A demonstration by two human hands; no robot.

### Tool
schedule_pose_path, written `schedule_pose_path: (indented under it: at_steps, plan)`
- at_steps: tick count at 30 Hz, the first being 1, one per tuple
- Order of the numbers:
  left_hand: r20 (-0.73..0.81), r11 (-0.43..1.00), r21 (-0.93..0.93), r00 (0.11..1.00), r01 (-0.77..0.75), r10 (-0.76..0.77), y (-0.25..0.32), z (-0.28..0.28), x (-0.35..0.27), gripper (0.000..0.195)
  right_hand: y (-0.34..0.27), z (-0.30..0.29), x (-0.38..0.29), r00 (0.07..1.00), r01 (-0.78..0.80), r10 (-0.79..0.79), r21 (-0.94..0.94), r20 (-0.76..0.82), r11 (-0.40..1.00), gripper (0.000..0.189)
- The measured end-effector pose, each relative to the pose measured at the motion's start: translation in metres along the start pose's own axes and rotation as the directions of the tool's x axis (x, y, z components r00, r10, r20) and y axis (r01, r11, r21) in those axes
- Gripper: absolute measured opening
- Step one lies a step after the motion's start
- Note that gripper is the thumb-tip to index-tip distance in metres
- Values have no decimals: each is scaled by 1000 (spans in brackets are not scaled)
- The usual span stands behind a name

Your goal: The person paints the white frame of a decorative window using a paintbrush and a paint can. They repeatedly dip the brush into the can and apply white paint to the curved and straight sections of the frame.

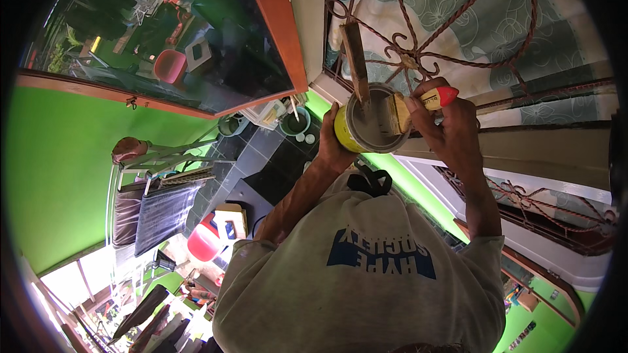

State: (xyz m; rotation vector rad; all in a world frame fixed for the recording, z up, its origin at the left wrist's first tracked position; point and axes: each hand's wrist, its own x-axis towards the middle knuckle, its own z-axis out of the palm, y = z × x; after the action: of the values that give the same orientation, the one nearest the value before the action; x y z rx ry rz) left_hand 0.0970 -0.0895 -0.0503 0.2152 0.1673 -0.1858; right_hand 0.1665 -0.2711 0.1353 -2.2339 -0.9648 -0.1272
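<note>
My left hand point(335, 138) grips the side of a yellow-green paint can point(346, 130). Greyish paint point(369, 120) shows inside it. A flat wooden stick point(356, 61) stands tilted in the can, its upper end leaning towards the window grille. In my right hand point(449, 127) is a paintbrush point(439, 98) with a yellow handle tipped in red. Its bristle end reaches over the can's right rim into the opening. Whether the bristles touch the paint cannot be told.
Close ahead is a twisted wrought-iron window grille point(409, 59) before a patterned curtain point(456, 14). An orange-brown framed glass window panel point(274, 24) stands out on the left. Lower down are buckets point(296, 122), a red chair point(203, 240) and a folding metal frame point(147, 166) against the green wall point(64, 157).
</note>
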Motion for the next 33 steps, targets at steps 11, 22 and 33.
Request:
schedule_pose_path:
  at_steps: [11, 22, 33]
  plan:
    - [7, 1000, 9, 1000, 16, -16, -1, 1, 1, 66, -2, -2, -5, 990, -98, 109, 119, -94, 988, 14]
    - [64, 995, -78, 996, 66, -61, 2, 1, 6, 64, 56, 25, -57, 721, -129, 613, 807, -323, 577, 31]
    - [32, 997, 32, 996, 77, -78, -5, 1, 14, 70, 68, 54, -82, 721, 32, 663, 946, 202, -324, 31]
